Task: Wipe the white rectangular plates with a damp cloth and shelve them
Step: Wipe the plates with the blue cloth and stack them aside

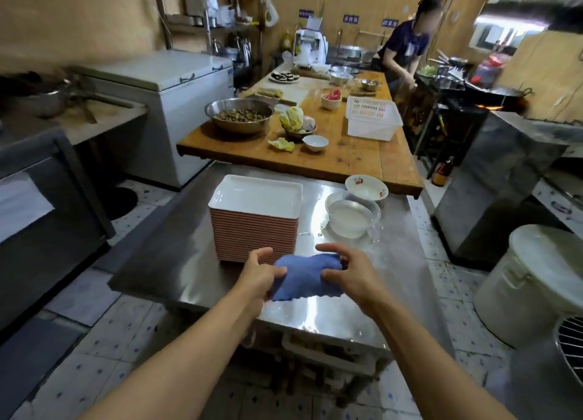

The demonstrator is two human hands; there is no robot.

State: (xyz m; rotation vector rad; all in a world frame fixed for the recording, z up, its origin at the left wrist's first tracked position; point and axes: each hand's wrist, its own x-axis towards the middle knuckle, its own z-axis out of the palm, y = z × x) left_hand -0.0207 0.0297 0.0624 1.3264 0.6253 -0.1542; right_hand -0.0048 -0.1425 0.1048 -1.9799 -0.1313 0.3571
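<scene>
At the near edge of the steel table (176,262), holding a blue cloth (304,276) just above the surface: left hand (257,276) pinching its left side between thumb and curled fingers, right hand (350,274) gripping the right side, both clamped on the fabric and stretching or folding it between them. Just behind, touching nothing but the tabletop, sitting a tall stack of white rectangular plates (257,198), top one face up and apparently untouched. Beside it to the right, standing a clear bowl of water (351,217), with a small flowered dish (366,187) just beyond. Farther off, lying a wooden worktable (356,161) crowded with food bowls. Judging by this, still readying the cloth: no plate wiped or shelved yet, the whole stack remaining; no shelf identifiable for them.
</scene>
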